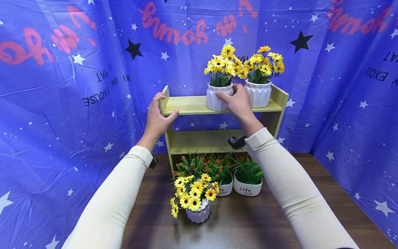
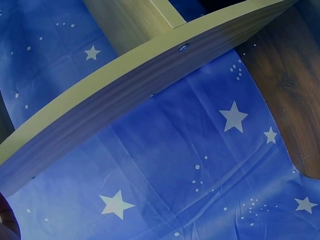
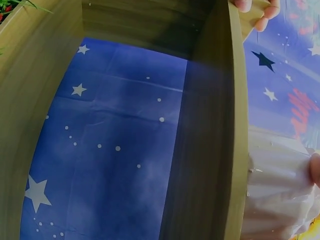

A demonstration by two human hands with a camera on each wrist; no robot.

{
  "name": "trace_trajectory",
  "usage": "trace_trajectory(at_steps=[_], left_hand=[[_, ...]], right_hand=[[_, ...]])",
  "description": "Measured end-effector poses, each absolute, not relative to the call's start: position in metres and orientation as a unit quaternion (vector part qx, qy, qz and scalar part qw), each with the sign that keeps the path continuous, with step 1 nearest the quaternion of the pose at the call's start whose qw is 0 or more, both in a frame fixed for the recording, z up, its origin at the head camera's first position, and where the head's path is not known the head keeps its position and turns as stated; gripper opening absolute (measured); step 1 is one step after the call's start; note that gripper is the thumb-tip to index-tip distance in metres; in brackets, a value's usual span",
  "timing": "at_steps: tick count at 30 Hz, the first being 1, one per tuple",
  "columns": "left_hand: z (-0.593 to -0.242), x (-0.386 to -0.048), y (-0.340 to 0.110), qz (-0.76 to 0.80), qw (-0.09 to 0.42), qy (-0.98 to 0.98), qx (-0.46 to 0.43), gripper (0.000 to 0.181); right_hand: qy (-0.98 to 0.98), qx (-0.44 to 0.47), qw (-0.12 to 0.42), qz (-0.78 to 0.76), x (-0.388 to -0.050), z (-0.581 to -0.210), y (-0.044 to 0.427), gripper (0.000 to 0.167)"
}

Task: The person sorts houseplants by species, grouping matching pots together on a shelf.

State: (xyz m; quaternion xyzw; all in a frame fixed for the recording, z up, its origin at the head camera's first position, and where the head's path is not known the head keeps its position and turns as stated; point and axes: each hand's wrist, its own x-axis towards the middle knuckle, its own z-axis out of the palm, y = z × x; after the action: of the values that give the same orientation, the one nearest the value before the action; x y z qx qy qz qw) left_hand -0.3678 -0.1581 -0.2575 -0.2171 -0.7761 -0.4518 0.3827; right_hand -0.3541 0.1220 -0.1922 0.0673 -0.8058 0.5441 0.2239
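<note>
A wooden shelf (image 1: 192, 103) stands on the table. My left hand (image 1: 157, 117) grips its upper left end, fingers over the side panel and thumb at the top board's front edge. On the top board is a potted plant of yellow flowers in a white pleated pot (image 1: 214, 98); my right hand (image 1: 240, 102) holds this pot by its right side between thumb and fingers. In the right wrist view the pot (image 3: 277, 185) rests against the board. A second pot (image 1: 258, 93) of yellow flowers sits just right of it, near the right panel.
A third pot (image 1: 199, 211) of yellow flowers stands on the dark wooden table (image 1: 239, 224) in front of the shelf. White oval planters (image 1: 247, 186) with greenery and red blooms occupy the bottom level. Blue star-patterned cloth (image 1: 77, 103) hangs behind and at both sides.
</note>
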Motion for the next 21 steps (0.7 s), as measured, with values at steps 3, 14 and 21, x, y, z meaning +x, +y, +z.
trace_trajectory(at_steps=[3,14,21], left_hand=[[-0.257,-0.368,-0.158,-0.454,0.385,-0.772,-0.223,0.060],[-0.256,-0.365,-0.157,-0.455,0.379,-0.775,-0.220,0.060],[-0.257,-0.366,-0.159,-0.455,0.379,-0.775,-0.219,0.060]], right_hand=[[-0.808,0.065,0.228,0.539,-0.357,-0.191,0.120,0.071],[-0.797,0.071,0.234,0.552,-0.363,-0.195,0.118,0.069],[-0.780,0.064,0.250,0.570,-0.353,-0.202,0.115,0.076]])
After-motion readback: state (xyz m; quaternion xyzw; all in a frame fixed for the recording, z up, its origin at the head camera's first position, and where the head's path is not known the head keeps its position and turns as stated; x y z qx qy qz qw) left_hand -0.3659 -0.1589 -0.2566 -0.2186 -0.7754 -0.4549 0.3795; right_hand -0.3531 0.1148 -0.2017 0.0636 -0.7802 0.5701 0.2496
